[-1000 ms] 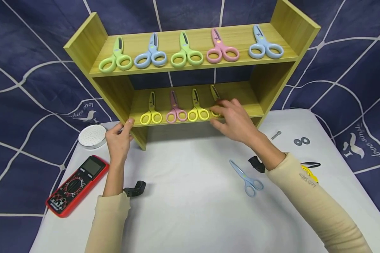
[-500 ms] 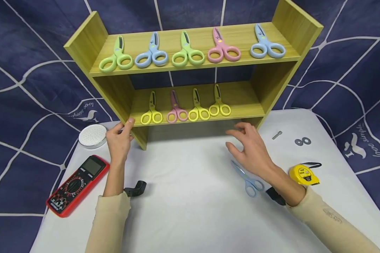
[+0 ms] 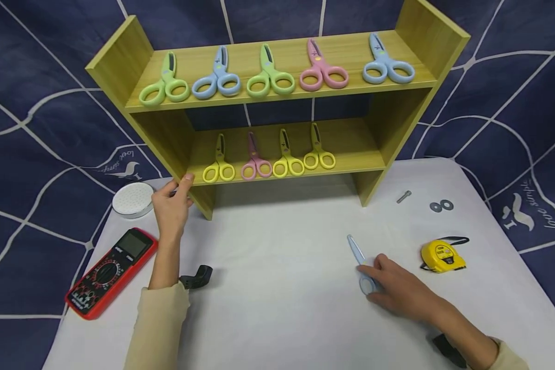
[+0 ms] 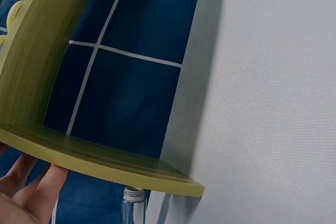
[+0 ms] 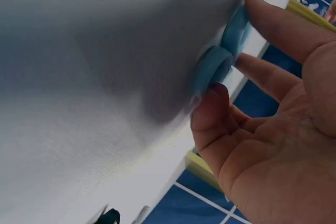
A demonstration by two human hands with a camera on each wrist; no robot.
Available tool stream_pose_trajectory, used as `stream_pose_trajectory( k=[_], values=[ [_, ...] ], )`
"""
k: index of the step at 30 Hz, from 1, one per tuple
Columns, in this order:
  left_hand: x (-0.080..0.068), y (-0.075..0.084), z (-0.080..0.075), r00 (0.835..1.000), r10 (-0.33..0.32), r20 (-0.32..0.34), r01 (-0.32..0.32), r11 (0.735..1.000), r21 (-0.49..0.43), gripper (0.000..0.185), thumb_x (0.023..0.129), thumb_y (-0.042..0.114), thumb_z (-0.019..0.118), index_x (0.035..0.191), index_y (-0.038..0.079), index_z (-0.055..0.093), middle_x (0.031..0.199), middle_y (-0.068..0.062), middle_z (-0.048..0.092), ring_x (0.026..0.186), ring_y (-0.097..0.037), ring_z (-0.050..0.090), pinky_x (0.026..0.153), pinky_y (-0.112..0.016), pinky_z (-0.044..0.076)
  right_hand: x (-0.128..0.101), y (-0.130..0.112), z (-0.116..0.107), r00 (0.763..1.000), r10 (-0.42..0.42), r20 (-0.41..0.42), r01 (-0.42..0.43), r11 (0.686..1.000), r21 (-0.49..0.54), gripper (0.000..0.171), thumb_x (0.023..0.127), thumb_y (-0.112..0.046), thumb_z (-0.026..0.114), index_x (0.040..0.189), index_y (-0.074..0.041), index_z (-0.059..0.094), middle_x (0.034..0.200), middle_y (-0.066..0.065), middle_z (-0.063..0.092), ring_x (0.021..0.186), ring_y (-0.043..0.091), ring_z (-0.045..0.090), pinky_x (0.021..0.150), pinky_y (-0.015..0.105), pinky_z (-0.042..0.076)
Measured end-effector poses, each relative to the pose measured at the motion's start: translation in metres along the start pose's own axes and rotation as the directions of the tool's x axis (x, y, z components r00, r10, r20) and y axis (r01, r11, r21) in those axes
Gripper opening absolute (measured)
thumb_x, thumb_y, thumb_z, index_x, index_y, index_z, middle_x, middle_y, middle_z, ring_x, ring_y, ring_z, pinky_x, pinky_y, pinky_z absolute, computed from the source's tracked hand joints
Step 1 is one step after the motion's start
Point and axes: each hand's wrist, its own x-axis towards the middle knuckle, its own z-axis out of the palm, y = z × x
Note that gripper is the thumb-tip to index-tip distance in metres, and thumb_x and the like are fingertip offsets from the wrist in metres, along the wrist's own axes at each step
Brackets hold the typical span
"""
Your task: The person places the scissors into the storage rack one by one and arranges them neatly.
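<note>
Right hand [image 3: 398, 294] has dropped from the shelf [image 3: 277, 169] to the blue scissors [image 3: 361, 264] on the counter [image 3: 277, 288] | fingers pinching handle loops | left hand [image 3: 171, 205] grips shelf's side | lift level, blades forward.

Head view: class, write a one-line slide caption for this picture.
Right hand pinches blue scissors on the white table while left hand grips the wooden shelf lined with coloured scissors.

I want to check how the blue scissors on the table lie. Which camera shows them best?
The head view: the blue scissors lie whole on the white table, blades pointing toward the shelf, the right hand on their handles. The right wrist view shows only the handle loops at the fingertips. The left wrist view shows none of them.
</note>
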Motion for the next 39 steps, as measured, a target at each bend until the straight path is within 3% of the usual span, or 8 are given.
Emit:
stream_pose_trajectory(
  k=[12,16,19,23,27,30,33,39],
  values=[
    [0.0,-0.002,0.002,1.0,-0.012,0.006,0.012,1.0,-0.026,0.036,0.088,0.035,0.076,0.102,0.002,0.077,0.089,0.0,0.063,0.062,-0.007,0.056,0.052,-0.015,0.051,-0.004,-0.001,0.007,0.999,-0.023,-0.048,0.022,0.999,-0.034,0.044,0.078,-0.023,0.084,0.12,-0.019,0.07,0.096,-0.003,0.043,0.069,0.007,0.043,0.053,0.019,0.039],
    [0.001,-0.003,0.001,1.0,-0.014,0.005,0.014,0.999,-0.031,0.035,0.088,0.034,0.076,0.103,0.003,0.077,0.091,0.0,0.063,0.063,-0.007,0.057,0.052,-0.016,0.052,-0.004,-0.004,0.0,0.986,-0.083,-0.143,0.077,0.996,-0.049,0.044,0.077,-0.025,0.085,0.118,-0.021,0.07,0.097,-0.003,0.046,0.067,0.005,0.044,0.05,0.018,0.039],
    [0.002,-0.003,0.0,1.0,-0.02,0.0,0.02,0.999,-0.041,0.029,0.087,0.034,0.077,0.099,0.007,0.079,0.091,-0.001,0.063,0.063,-0.007,0.058,0.052,-0.016,0.052,-0.004,-0.006,-0.009,0.936,-0.195,-0.293,0.184,0.981,-0.067,0.045,0.074,-0.022,0.085,0.116,-0.021,0.069,0.097,-0.003,0.046,0.066,0.004,0.045,0.049,0.017,0.039],
    [0.003,-0.002,-0.002,1.0,-0.014,-0.006,0.014,0.999,-0.053,0.027,0.087,0.034,0.077,0.097,0.009,0.08,0.09,0.0,0.064,0.064,-0.008,0.059,0.053,-0.016,0.053,0.004,-0.015,-0.027,0.817,-0.311,-0.485,0.303,0.948,-0.097,0.048,0.072,-0.017,0.084,0.117,-0.021,0.068,0.101,0.0,0.049,0.067,0.007,0.048,0.051,0.017,0.043],
    [0.003,-0.002,-0.001,1.0,-0.014,-0.011,0.014,0.997,-0.077,0.026,0.087,0.034,0.077,0.096,0.009,0.08,0.088,0.001,0.065,0.064,-0.007,0.06,0.055,-0.017,0.054,0.018,-0.027,-0.048,0.732,-0.32,-0.601,0.323,0.94,-0.108,0.046,0.074,-0.017,0.079,0.119,-0.018,0.069,0.104,0.006,0.05,0.073,0.013,0.05,0.053,0.023,0.049],
    [0.003,-0.003,0.0,1.0,-0.005,-0.012,0.004,0.997,-0.081,0.026,0.087,0.033,0.078,0.095,0.009,0.08,0.086,0.002,0.065,0.064,-0.007,0.06,0.055,-0.017,0.054,0.029,-0.034,-0.063,0.704,-0.301,-0.644,0.299,0.947,-0.116,0.042,0.076,-0.018,0.076,0.117,-0.016,0.07,0.103,0.009,0.05,0.074,0.015,0.049,0.053,0.028,0.047],
    [0.003,-0.004,0.0,1.0,0.009,-0.012,-0.01,0.998,-0.067,0.027,0.087,0.033,0.077,0.096,0.008,0.079,0.085,0.002,0.065,0.064,-0.007,0.06,0.054,-0.017,0.054,0.041,-0.038,-0.076,0.69,-0.293,-0.661,0.28,0.951,-0.129,0.04,0.077,-0.021,0.075,0.116,-0.014,0.072,0.1,0.011,0.052,0.069,0.016,0.048,0.05,0.029,0.042],
    [0.002,-0.003,0.0,1.0,0.001,-0.001,-0.001,0.998,-0.059,0.034,0.088,0.032,0.076,0.105,0.002,0.077,0.089,0.001,0.065,0.068,-0.008,0.061,0.054,-0.016,0.054,0.058,-0.045,-0.092,0.695,-0.263,-0.669,0.239,0.962,-0.131,0.038,0.08,-0.021,0.074,0.117,-0.011,0.074,0.095,0.014,0.056,0.065,0.021,0.048,0.048,0.03,0.037]
  ],
)
